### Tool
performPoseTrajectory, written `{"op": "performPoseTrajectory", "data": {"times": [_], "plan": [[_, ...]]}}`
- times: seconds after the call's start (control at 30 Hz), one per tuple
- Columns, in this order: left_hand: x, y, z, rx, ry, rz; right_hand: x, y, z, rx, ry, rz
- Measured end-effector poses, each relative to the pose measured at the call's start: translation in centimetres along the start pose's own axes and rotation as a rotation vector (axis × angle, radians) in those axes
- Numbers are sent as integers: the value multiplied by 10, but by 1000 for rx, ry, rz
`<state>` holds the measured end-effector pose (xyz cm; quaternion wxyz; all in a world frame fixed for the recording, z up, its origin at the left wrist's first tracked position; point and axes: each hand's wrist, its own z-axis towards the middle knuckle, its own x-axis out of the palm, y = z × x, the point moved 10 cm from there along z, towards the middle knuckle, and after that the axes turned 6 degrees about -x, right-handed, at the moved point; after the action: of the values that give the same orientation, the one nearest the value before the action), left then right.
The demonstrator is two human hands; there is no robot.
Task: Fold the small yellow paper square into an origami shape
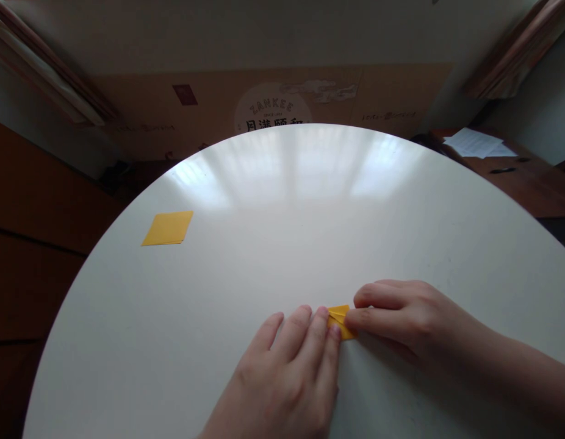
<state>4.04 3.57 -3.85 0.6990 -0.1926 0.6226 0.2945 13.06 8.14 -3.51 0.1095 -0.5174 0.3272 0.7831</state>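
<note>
A small folded piece of yellow paper (341, 333) lies on the white table near its front, with a crease or flap edge running slantwise across its top. My left hand (287, 378) lies flat with fingers stretched forward, its fingertips pressing on the paper's left side. From the right, my right hand (401, 314) reaches in with bent fingers, the index fingertip on the paper's right edge. The right thumb is hidden beneath that hand, so its contact with the paper does not show. Farther off to the left rests a stack of yellow paper sheets (168, 228).
The round white table (246, 244) has a curved far edge and shiny window reflections. Beyond it, a large printed cardboard panel (209, 103) leans by the wall. White papers (475, 143) lie on a brown wooden cabinet (529, 177) at the right. Curtains hang on both sides.
</note>
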Motion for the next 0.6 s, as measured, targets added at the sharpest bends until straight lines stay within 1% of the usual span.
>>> {"op": "performPoseTrajectory", "data": {"times": [0.1, 0.3, 0.47, 0.6], "plan": [[-1, 4, -1, -36, 9, -1, 1, 0, 0, 1, 7, 7], [-1, 2, -1, -34, -10, 25, 0, 0, 0, -1, -4, 1], [-6, -7, -3, 54, -70, 52, 0, 1, 1, -10, -10, -3], [-2, -6, -2, 73, -54, 52, 0, 1, 1, -11, -14, -14]]}}
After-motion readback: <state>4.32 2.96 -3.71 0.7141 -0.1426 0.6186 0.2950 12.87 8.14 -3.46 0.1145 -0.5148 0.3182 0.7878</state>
